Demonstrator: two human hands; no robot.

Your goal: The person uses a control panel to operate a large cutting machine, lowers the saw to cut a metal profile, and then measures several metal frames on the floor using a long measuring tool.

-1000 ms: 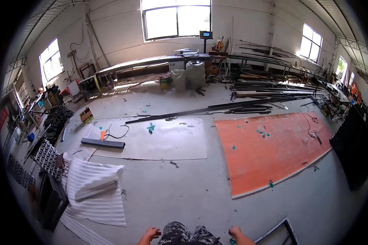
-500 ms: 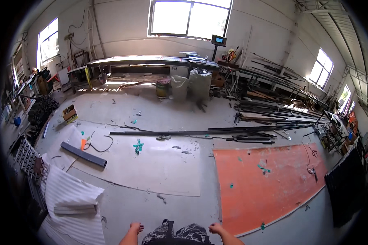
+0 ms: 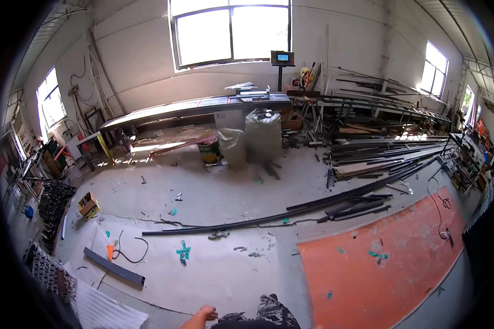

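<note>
My left hand shows at the lower edge, in front of my patterned trousers. Its fingers are loosely curled, and nothing shows in them. It hangs over the near end of a pale sheet on the floor and touches nothing that I can see. My right hand is out of the picture. To the right lies a large orange sheet with scraps of green tape on it. A long dark metal profile stretches across the floor ahead.
Several dark profiles lie ahead right. A workbench runs under the window, with white sacks before it. At left are a grey beam, an orange cone, a cardboard box and white foam wrap.
The view has moved forward, so the bench, sacks and profiles look nearer. My left hand has shifted right in the picture. My right hand has gone out of view.
</note>
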